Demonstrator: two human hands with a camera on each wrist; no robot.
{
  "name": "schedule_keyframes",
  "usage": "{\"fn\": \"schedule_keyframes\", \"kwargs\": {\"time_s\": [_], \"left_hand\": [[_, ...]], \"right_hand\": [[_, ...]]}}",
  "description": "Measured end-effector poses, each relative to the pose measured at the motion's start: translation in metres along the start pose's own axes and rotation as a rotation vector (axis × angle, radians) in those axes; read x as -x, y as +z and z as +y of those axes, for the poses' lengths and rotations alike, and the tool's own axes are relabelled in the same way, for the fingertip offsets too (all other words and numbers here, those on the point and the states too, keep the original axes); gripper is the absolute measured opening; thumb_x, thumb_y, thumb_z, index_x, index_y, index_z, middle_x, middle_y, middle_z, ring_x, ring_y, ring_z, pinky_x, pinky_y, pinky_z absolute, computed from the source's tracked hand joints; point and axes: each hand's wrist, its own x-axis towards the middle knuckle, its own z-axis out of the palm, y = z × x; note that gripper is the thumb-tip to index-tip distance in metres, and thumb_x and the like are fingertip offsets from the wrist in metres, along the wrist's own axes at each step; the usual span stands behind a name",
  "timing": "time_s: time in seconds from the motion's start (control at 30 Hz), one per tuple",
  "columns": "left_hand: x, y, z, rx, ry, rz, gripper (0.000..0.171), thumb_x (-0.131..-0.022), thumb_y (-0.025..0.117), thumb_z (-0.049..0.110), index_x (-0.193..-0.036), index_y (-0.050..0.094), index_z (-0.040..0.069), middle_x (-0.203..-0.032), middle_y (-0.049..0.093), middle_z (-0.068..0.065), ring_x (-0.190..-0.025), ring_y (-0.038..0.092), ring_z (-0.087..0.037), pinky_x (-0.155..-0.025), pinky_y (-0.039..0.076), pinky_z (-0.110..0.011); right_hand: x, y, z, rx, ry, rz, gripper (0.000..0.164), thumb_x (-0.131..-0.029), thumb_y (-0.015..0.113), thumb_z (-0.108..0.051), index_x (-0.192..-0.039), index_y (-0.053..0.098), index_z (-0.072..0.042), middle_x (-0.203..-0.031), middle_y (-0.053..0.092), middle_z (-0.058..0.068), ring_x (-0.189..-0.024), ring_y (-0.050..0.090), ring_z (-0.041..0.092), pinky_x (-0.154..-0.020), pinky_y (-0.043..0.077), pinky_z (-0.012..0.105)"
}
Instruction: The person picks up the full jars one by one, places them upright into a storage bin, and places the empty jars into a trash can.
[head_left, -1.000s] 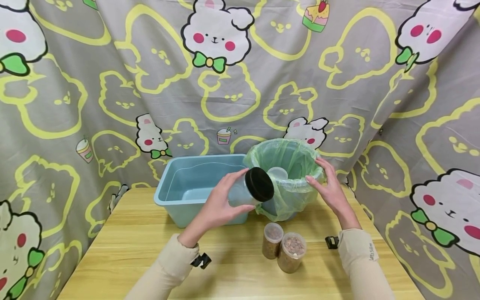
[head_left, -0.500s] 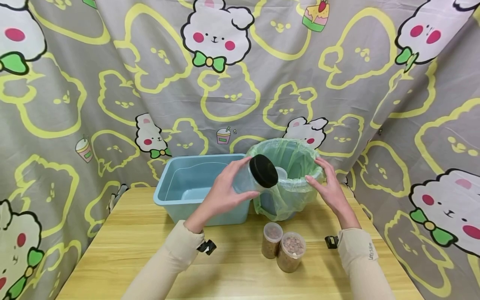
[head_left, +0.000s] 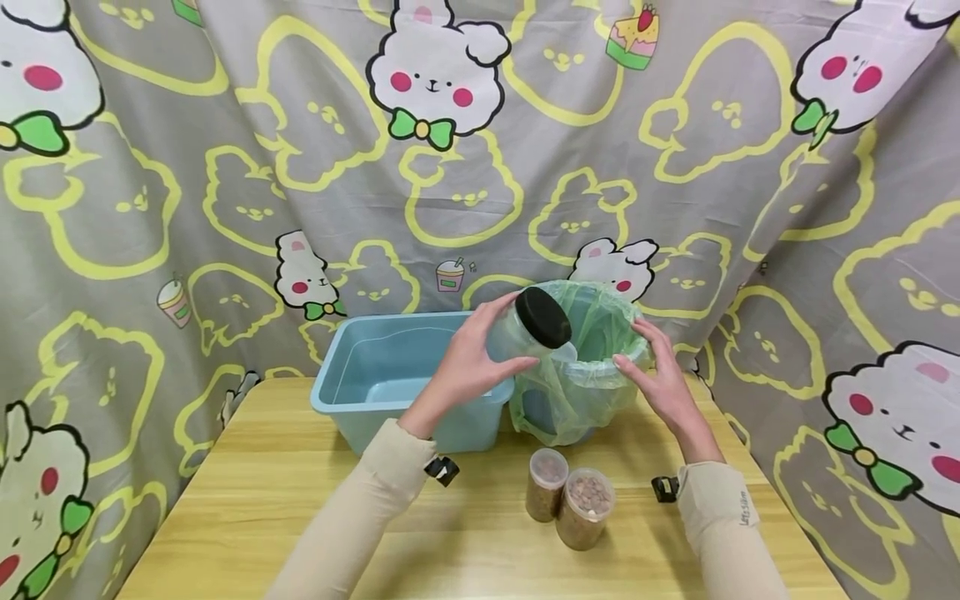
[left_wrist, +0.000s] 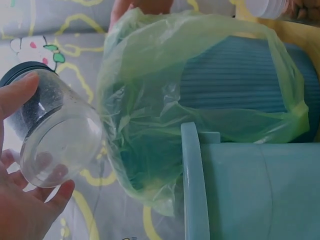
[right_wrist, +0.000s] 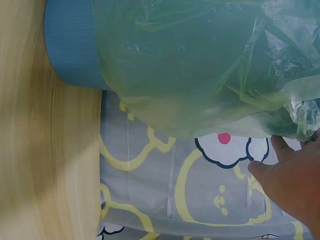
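My left hand (head_left: pixel 468 362) grips a clear plastic jar (head_left: pixel 512 335) with a black lid (head_left: pixel 543 317). The jar is tilted, its lid toward the upper right, at the near left edge of a blue trash can (right_wrist: pixel 70 45). A green plastic bag (head_left: pixel 573 404) lines the can and folds over its rim. In the left wrist view, the jar's clear bottom (left_wrist: pixel 62 152) faces the camera. My right hand (head_left: pixel 663 387) holds the can's right rim through the bag, its thumb on the near side. A translucent round piece (head_left: pixel 567 352) shows inside the can, partly hidden behind the lid.
A light blue rectangular tub (head_left: pixel 420 425) stands left of the can. Two clear containers with brown contents, a smaller one (head_left: pixel 547 487) and a larger one (head_left: pixel 586 510), stand in front on the wooden table (head_left: pixel 247 517). A patterned curtain (head_left: pixel 480 192) hangs behind.
My left hand has carried the jar up and to the right, over the trash can's left edge. My right hand stays on the rim.
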Motion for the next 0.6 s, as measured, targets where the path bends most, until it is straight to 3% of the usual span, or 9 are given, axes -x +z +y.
{"fn": "schedule_keyframes", "kwargs": {"time_s": [0.3, 0.6], "left_hand": [[-0.019, 0.003, 0.000, 0.009, -0.005, 0.017, 0.092, -0.085, 0.086, 0.041, -0.161, 0.036, 0.027, -0.157, 0.048, -0.002, -0.144, 0.048, -0.024, -0.115, 0.045, -0.052], [-0.031, 0.014, -0.010, 0.051, -0.026, 0.048, 0.091, -0.087, 0.084, 0.042, -0.162, 0.034, 0.030, -0.159, 0.045, -0.001, -0.144, 0.047, -0.021, -0.116, 0.044, -0.051]], "right_hand": [[0.003, -0.001, 0.000, 0.001, 0.010, 0.001, 0.076, -0.099, 0.069, -0.020, -0.162, 0.030, -0.008, -0.172, 0.017, 0.015, -0.157, 0.014, 0.043, -0.120, 0.011, 0.077], [0.001, 0.001, -0.002, -0.003, 0.003, 0.001, 0.075, -0.099, 0.069, -0.020, -0.162, 0.031, -0.007, -0.171, 0.018, 0.015, -0.157, 0.014, 0.043, -0.120, 0.012, 0.076]]}}
